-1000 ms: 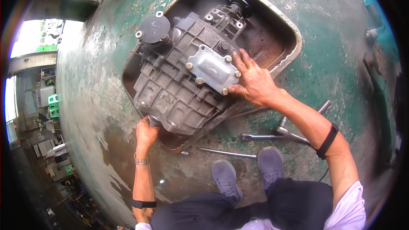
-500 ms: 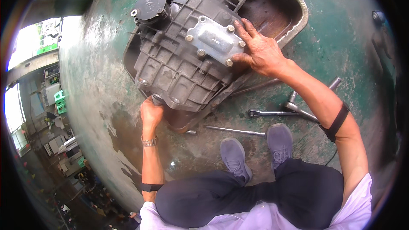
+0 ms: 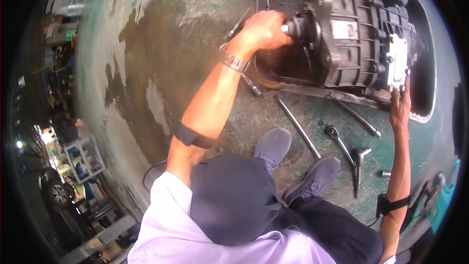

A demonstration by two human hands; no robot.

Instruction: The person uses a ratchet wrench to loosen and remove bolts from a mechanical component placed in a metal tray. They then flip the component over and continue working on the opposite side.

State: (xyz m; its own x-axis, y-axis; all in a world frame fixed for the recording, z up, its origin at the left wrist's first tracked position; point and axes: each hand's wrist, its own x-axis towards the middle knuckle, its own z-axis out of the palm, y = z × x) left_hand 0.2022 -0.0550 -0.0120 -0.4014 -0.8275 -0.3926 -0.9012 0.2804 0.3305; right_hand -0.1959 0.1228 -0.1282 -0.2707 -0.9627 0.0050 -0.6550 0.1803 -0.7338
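A grey ribbed gearbox (image 3: 337,58) lies in a dark, shallow metal tray (image 3: 317,91) on the floor. From its left end sticks a short shaft (image 3: 305,32), and my left hand (image 3: 266,30) has its fingers curled around the tip, slightly blurred. On the gearbox's right part sits a bright cover plate (image 3: 398,61) with bolts along its edges. My right hand (image 3: 400,110) rests its outstretched fingers against the near edge of that plate, partly hidden from me.
Near my shoes lie a long steel bar (image 3: 299,128), a ratchet wrench (image 3: 343,146), a socket handle (image 3: 359,166) and another rod (image 3: 360,119). A socket extension (image 3: 253,85) is by the tray's left corner. A dark wet stain (image 3: 141,68) covers the floor at left.
My view has swung left, so the gearbox and tray appear farther right and turned. My left hand stays at the shaft end; my right hand remains by the cover plate with straighter fingers.
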